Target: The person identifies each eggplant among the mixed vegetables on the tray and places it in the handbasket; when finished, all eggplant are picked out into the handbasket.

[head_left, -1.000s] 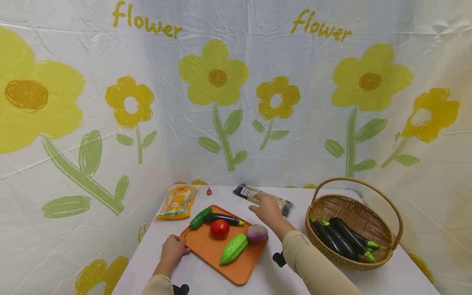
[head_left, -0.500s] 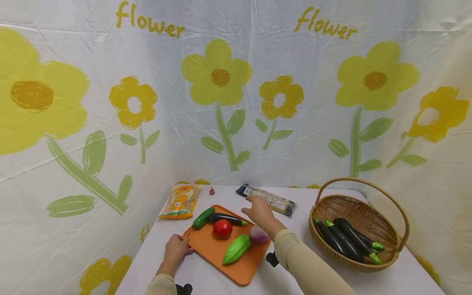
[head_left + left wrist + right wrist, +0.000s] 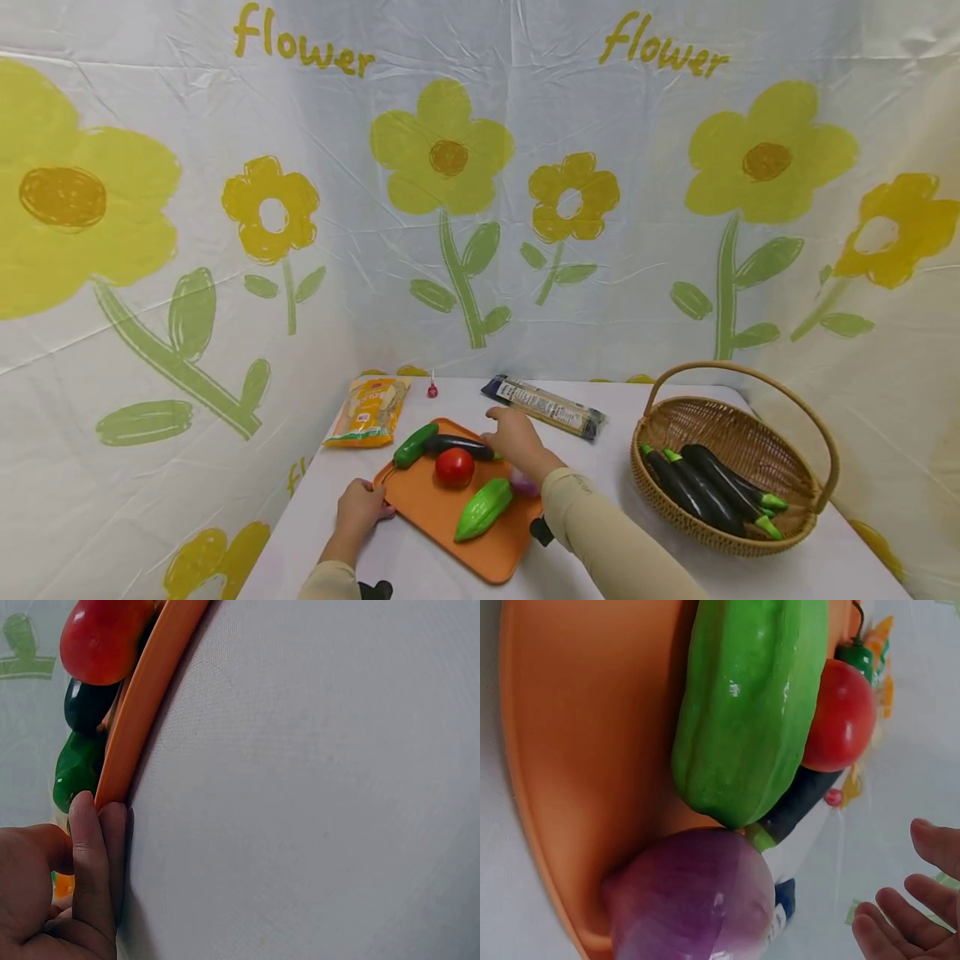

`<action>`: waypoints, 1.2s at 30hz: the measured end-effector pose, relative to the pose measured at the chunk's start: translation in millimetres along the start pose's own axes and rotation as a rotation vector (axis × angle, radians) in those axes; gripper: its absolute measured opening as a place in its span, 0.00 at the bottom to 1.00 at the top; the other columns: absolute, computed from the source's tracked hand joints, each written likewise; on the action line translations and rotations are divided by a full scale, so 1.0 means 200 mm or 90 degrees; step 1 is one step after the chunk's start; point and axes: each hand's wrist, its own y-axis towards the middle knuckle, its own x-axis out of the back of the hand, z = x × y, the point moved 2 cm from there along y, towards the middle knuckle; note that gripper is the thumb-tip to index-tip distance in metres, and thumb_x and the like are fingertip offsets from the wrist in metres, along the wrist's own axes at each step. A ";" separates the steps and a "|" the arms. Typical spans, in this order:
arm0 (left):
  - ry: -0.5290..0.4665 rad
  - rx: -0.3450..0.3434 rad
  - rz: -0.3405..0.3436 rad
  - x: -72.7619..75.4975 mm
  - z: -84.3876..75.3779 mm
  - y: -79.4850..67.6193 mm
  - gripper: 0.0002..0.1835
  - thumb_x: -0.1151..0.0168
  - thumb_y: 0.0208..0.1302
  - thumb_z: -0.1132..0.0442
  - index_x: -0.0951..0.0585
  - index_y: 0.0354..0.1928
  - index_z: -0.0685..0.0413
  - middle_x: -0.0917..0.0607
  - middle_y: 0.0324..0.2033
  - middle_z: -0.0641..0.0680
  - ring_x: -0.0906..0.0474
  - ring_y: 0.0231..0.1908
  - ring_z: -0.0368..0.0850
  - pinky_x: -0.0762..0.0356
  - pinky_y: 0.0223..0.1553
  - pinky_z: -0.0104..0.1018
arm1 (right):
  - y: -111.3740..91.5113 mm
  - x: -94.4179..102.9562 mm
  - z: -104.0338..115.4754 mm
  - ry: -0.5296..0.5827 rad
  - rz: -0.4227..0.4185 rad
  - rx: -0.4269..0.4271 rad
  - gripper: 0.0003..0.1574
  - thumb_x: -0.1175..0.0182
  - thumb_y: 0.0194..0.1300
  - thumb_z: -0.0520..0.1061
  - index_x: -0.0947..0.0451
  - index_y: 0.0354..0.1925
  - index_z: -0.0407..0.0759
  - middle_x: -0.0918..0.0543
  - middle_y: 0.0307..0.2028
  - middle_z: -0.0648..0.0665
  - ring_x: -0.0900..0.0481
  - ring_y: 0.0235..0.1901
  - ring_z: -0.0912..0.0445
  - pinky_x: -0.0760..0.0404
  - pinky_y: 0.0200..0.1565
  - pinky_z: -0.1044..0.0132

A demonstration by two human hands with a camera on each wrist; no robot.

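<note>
My left hand (image 3: 362, 504) grips the left corner of an orange tray (image 3: 420, 504), its fingers along the outer rim in the left wrist view. My right hand (image 3: 517, 437) is held over the tray's far right corner, fingers spread and holding nothing. On the tray lie a green chili pepper (image 3: 414, 446), a small dark eggplant (image 3: 453, 446), a red tomato (image 3: 454, 467), a ridged light-green vegetable like a bitter melon (image 3: 483, 510) and a purple onion (image 3: 694, 900). The right arm partly hides the onion in the head view.
A wicker basket (image 3: 675, 525) with a tall handle stands at the right, holding several eggplants (image 3: 705, 496). Along the back lie a yellow food bag (image 3: 367, 412), a small red lollipop (image 3: 432, 389) and a long clear packet (image 3: 551, 407) with a dark end.
My right hand has moved left and nearer, from over the long packet to over the tray's far right corner. My left hand keeps its hold on the tray.
</note>
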 end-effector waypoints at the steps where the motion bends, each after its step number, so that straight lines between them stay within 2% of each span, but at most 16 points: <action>1: 0.000 -0.002 0.000 0.00 0.00 0.00 0.13 0.45 0.73 0.67 0.31 0.47 0.75 0.21 0.28 0.61 0.16 0.22 0.41 0.17 0.27 0.34 | 0.01 -0.01 0.00 -0.004 0.001 0.003 0.26 0.28 0.62 0.46 0.19 0.56 0.36 0.15 0.51 0.37 0.18 0.52 0.43 0.22 0.58 0.49; 7: 0.006 -0.011 -0.002 0.00 -0.02 -0.02 0.13 0.45 0.73 0.67 0.31 0.46 0.75 0.21 0.28 0.61 0.15 0.22 0.41 0.17 0.27 0.33 | 0.03 -0.06 0.01 -0.018 0.021 -0.001 0.26 0.27 0.61 0.45 0.18 0.55 0.36 0.15 0.50 0.36 0.18 0.51 0.43 0.22 0.58 0.49; 24: 0.005 0.005 -0.004 0.00 0.00 -0.01 0.14 0.44 0.72 0.66 0.31 0.48 0.75 0.21 0.29 0.61 0.16 0.22 0.41 0.17 0.26 0.33 | 0.04 -0.17 -0.01 -0.042 0.080 -0.019 0.22 0.31 0.58 0.38 0.18 0.52 0.34 0.14 0.45 0.39 0.18 0.51 0.44 0.22 0.58 0.50; 36: -0.002 0.000 -0.005 0.00 0.00 0.00 0.13 0.45 0.72 0.67 0.31 0.46 0.75 0.21 0.29 0.62 0.15 0.22 0.41 0.17 0.26 0.33 | 0.05 -0.24 -0.01 -0.060 0.083 0.002 0.17 0.32 0.56 0.34 0.17 0.46 0.35 0.14 0.37 0.42 0.17 0.41 0.48 0.19 0.52 0.53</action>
